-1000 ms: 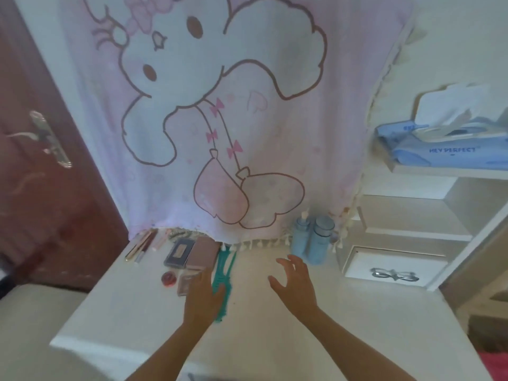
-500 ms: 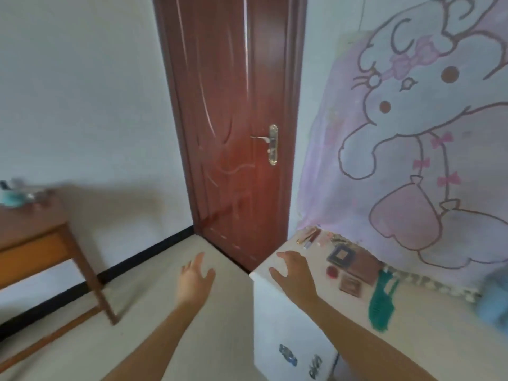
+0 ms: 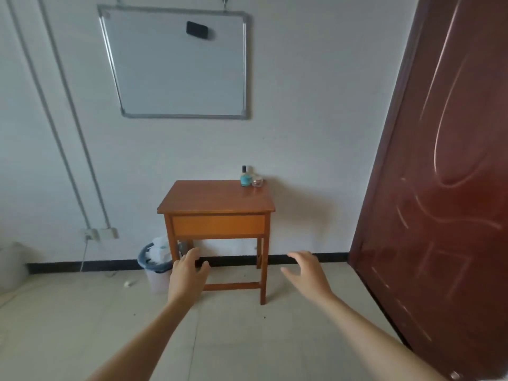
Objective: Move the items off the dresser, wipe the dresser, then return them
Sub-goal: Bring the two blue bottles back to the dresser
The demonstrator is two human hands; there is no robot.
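A small brown wooden table point(image 3: 214, 200) stands against the white wall ahead. On its back right corner sit a teal bottle with a dark cap point(image 3: 245, 177) and a small clear jar point(image 3: 257, 181). My left hand point(image 3: 188, 276) and my right hand point(image 3: 306, 273) are stretched out in front of me over the floor, fingers apart, holding nothing. The dresser and its items are out of view.
A bin point(image 3: 156, 264) with white paper stands left of the table. A whiteboard point(image 3: 178, 64) hangs above on the wall. A dark red door point(image 3: 445, 174) fills the right side. Pale floor tiles point(image 3: 233, 331) lie between me and the table.
The view has swung left from the dresser past the door to the wooden table. Both hands left the dresser top and now hang empty in the air.
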